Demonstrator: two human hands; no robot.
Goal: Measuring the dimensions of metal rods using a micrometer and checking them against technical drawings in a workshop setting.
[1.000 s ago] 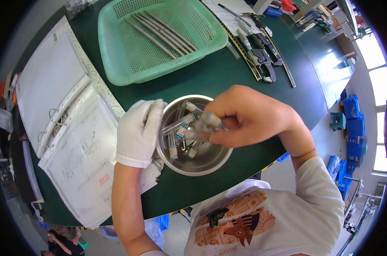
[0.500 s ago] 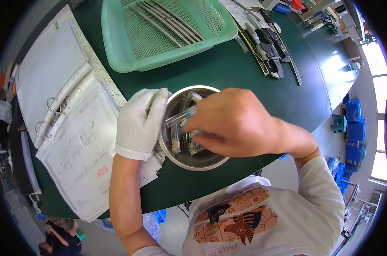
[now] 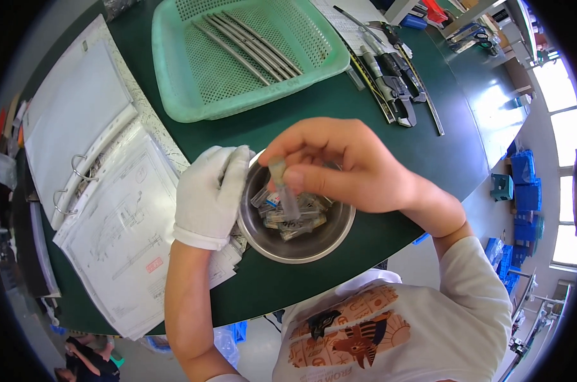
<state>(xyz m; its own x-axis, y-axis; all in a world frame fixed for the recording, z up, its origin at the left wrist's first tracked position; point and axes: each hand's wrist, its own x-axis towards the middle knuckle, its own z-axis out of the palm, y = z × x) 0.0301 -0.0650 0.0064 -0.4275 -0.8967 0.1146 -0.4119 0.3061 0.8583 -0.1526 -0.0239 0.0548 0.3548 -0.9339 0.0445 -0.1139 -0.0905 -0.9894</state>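
A round metal bowl (image 3: 301,256) stands on the green table, with several small clear labelled tubes (image 3: 295,223) heaped inside. My bare right hand (image 3: 346,167) is above the bowl, thumb and fingers pinching one clear plastic tube (image 3: 287,200) that points down toward the heap. My left hand (image 3: 209,194), in a white glove, rests against the bowl's left rim with its fingers together. Its fingertips partly go out of sight at the rim, and whether they grip it is hard to see.
A green perforated basket (image 3: 250,105) holding several metal rods (image 3: 253,51) sits at the back. To its right lie calipers and a micrometer (image 3: 393,89). An open ring binder (image 3: 116,210) with drawings is at the left. A person (image 3: 91,360) shows at lower left.
My right hand has lifted from among the tubes and turned, now holding one tube above the bowl. The left hand has stayed at the rim.
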